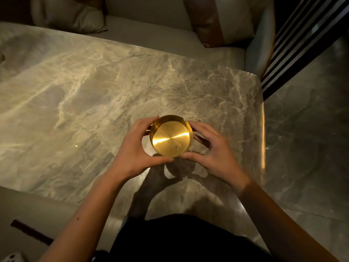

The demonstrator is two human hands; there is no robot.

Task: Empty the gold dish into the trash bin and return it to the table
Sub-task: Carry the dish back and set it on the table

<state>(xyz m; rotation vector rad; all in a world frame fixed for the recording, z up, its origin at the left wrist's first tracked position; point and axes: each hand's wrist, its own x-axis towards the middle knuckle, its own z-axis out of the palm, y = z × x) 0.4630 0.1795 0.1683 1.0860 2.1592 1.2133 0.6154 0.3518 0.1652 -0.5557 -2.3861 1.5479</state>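
Gold dish (171, 137) is cupped between both my hands over the marble table (85, 95), toward its right edge near the front. Left hand (135, 148) and right hand (209, 150) each wrap fingers and thumb around the rim. I can't tell if it's touching the table.

Both hands are cradling the gold dish (171, 136) above the marble table (85, 95), near its right edge. The left hand (136, 148) and right hand (213, 150) are gripping opposite sides, the dish tilting toward the camera.
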